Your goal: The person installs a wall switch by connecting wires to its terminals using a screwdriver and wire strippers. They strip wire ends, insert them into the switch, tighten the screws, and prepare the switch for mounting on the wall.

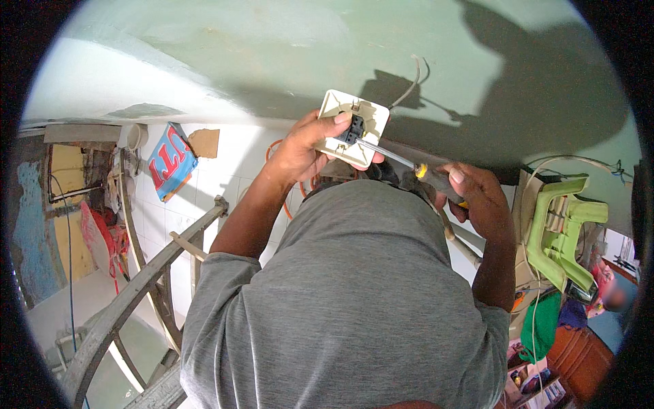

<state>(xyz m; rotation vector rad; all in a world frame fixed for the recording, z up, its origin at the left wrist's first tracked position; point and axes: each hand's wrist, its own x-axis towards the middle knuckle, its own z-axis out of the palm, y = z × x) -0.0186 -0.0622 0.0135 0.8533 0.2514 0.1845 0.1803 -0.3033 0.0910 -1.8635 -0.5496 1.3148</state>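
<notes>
My left hand point(308, 144) grips a cream square electrical faceplate point(375, 126) with its back turned up, the thumb lying over its middle. A black terminal block point(353, 129) sits at the centre of that back. My right hand point(480, 196) is closed around the dark and yellow handle of a screwdriver point(388, 154). The shaft points left and up, and its tip meets the lower edge of the terminal block; whether it sits on a screw is too small to tell. Just beyond the plate, a thin grey wire point(413, 87) sticks out from the pale green wall point(272, 65).
A ladder point(146, 290) leans at the left, near a blue sign point(172, 162) with red lettering. To the right are a light green plastic stool point(555, 235), loose cable point(579, 158) and a green cloth point(540, 328). Another person point(616, 300) appears at the far right.
</notes>
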